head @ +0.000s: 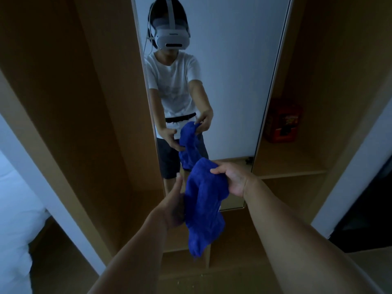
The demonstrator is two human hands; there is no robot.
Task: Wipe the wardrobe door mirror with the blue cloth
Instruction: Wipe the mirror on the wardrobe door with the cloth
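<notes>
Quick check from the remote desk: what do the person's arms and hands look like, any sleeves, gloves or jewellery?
Both forearms are bare to the frame edge. The left hand and right hand show no gloves, rings, watch or bands. The mirror reflection shows a white short-sleeved T-shirt, its sleeves ending above the elbows.

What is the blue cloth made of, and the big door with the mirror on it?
The blue cloth looks like soft, fuzzy fabric, maybe microfibre or terry: it hangs in floppy folds and is not shiny. The mirror is smooth, glossy glass, since it shows a clear reflection. The wardrobe around it looks like pale wood or wood-look board, matte and flat; which one is hard to tell.
</notes>
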